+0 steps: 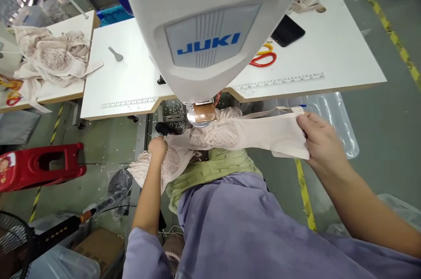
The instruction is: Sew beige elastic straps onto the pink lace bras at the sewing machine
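A beige bra with lace-patterned cups is stretched sideways over my lap, just under the head of a white sewing machine lettered JUKI. My right hand pinches the end of its wide side band, thumb on the near face. At the other side my left hand is closed on the fabric next to a cup, and a lace part hangs below that hand. Part of the bra lies bunched against the machine's metal end. Whether the needle touches the cloth is hidden.
On the white table lie red-handled scissors, a black phone and a small grey tool. More beige garments are heaped at the left. A red stool and a fan stand left; a clear plastic bin sits right.
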Available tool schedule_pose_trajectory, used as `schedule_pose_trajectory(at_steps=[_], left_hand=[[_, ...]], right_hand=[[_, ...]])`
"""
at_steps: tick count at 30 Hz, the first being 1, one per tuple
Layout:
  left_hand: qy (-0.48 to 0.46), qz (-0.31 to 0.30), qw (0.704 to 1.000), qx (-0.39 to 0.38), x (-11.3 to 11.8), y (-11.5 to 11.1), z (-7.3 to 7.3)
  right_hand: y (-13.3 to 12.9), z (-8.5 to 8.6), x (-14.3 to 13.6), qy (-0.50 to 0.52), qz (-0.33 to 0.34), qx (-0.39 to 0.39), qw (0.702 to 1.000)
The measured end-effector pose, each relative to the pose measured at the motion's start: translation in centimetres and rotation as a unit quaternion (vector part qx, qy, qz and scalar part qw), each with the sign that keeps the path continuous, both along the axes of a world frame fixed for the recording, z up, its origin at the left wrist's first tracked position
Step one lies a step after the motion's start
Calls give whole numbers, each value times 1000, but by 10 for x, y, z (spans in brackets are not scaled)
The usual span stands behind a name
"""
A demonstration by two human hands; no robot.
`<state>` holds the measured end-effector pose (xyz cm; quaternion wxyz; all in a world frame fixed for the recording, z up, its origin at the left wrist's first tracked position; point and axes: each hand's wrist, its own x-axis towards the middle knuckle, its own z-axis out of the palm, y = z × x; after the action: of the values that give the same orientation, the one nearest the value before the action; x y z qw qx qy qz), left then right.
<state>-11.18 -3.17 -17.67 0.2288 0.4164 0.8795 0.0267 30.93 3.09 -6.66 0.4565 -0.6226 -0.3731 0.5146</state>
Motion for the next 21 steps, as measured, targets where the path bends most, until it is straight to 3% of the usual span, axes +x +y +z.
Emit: schedule_pose_trajectory(at_steps=[6,10,14,17,21], left_hand=[[-70,19,994,78,-20,-4,24],[-101,34,989,101,-22,-11,31],[-114,67,974,186,-30,-3,37],[-108,90,958,250,-34,12,41],[-114,71,960,244,-20,28,30]], right_hand=[[25,-27,46,4,-67,-6,998],[34,-47,67,-16,-91,-29,995],[51,-71,88,-56,-142,76,985],[68,-94,108,-161,-164,105,967],[74,-123,131,-308,-133,36,941]])
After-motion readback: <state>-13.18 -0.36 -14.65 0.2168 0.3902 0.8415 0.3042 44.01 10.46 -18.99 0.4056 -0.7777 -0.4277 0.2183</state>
